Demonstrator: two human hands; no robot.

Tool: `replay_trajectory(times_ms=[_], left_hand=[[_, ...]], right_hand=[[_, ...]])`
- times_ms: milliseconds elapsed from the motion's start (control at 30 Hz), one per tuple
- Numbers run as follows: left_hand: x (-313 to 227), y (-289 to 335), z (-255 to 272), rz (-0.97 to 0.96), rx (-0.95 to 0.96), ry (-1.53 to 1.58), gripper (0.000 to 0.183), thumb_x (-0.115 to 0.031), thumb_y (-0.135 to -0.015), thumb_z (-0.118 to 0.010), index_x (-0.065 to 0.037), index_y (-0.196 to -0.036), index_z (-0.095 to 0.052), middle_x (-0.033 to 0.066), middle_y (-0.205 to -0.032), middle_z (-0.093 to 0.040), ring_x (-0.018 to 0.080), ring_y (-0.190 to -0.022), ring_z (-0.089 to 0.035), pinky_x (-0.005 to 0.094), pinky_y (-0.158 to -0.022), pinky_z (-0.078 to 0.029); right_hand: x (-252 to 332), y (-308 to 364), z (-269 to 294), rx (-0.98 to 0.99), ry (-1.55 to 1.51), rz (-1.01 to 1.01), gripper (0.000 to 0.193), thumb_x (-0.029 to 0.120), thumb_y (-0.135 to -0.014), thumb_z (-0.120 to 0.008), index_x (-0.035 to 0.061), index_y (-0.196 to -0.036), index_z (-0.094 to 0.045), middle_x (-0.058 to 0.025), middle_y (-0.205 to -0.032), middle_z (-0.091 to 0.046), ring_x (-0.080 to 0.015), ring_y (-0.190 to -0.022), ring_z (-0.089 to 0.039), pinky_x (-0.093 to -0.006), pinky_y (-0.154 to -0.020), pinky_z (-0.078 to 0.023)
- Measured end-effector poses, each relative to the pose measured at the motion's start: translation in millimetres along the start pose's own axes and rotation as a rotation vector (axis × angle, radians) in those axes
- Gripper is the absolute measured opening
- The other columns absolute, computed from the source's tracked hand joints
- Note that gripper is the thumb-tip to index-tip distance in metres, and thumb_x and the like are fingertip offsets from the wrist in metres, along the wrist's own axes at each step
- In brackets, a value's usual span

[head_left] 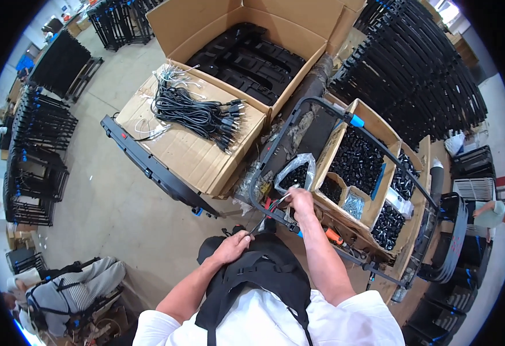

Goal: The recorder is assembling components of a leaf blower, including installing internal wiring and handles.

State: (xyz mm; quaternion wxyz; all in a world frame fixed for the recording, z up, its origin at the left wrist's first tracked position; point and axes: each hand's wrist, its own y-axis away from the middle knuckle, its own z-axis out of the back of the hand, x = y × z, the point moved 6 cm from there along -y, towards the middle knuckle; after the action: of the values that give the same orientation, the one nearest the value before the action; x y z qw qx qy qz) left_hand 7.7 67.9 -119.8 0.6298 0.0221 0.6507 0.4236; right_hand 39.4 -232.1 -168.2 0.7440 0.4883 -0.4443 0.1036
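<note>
My right hand (pixel 301 204) is closed in a pinch on thin light and coloured wire ends (pixel 277 202), beside the lower left corner of a black tubular frame (pixel 274 144). Closer to my body, my left hand (pixel 233 247) has its fingers wrapped round a thin dark cable (pixel 256 230) that runs up toward the wires. A wrap of blue tape (pixel 356 120) marks the frame's far bar. Just beyond my right hand, a clear plastic bag (pixel 294 173) holds small dark parts. How the cable and wires join is too small to tell.
A divided wooden tray (pixel 320 167) on the right holds black fittings and silver screws (pixel 353 205). An orange-handled tool (pixel 333 235) lies near it. Bundled black cables (pixel 192 112) lie on a carton (pixel 172 153); a curved black panel (pixel 157 170) leans there. Another person (pixel 71 291) works lower left.
</note>
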Motion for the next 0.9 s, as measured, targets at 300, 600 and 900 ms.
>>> replay_trajectory(times_ms=[300, 600, 900], left_hand=[[-10.8, 0.4, -5.0, -0.116, -0.401, -0.112, 0.033, -0.028, -0.110, -0.048, -0.005, -0.123, -0.068, 0.0074, -0.093, -0.066, 0.0185, -0.089, -0.065, 0.0355, -0.086, -0.054], [-44.6, -37.8, -3.4, 0.039, -0.432, 0.045, 0.034, -0.030, -0.108, -0.054, -0.002, -0.120, -0.069, 0.0077, -0.086, -0.069, 0.0193, -0.082, -0.067, 0.0354, -0.079, -0.054], [-30.1, -56.3, -11.5, -0.002, -0.366, 0.193, 0.032, -0.030, -0.107, -0.055, -0.002, -0.114, -0.069, 0.0036, -0.082, -0.068, 0.0135, -0.076, -0.062, 0.0320, -0.073, -0.051]], right_hand=[[60.2, -15.8, -12.3, -0.104, -0.083, 0.360, 0.028, 0.025, -0.105, -0.062, 0.0019, -0.090, -0.069, -0.0031, -0.070, -0.060, -0.0128, -0.062, -0.054, -0.0326, -0.057, -0.042], [113.1, -51.1, -20.2, 0.100, -0.192, 0.368, 0.032, 0.028, -0.100, -0.067, -0.0012, -0.110, -0.072, -0.0126, -0.101, -0.075, -0.0169, -0.074, -0.068, -0.0331, -0.064, -0.053], [70.5, -8.1, -37.1, 0.294, 0.411, 0.268, 0.050, 0.047, -0.101, -0.066, 0.0046, -0.076, -0.065, -0.0030, -0.072, -0.065, -0.0112, -0.050, -0.054, -0.0313, -0.047, -0.041]])
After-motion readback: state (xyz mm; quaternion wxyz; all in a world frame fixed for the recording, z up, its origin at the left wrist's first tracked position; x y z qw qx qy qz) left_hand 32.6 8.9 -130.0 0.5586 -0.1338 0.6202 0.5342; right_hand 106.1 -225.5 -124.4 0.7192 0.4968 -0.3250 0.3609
